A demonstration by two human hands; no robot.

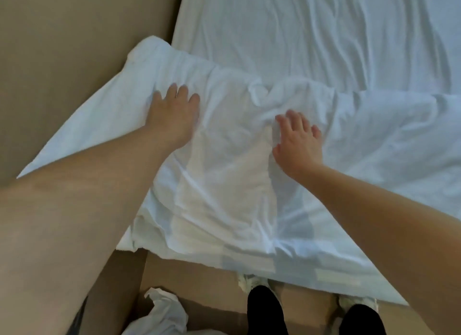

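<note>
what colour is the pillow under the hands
White, plain with no pattern. The pillow shows best in the head view.

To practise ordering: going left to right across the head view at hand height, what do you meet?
Beige wall, left hand, right hand. The white cloth lies under both hands and runs on rightward, so it is left out.

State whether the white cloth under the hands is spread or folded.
Spread, creased: the white cloth lies open under left hand and right hand.

Crumpled white cloth (164,309) on brown floor (199,279); beige wall (74,47).
</note>
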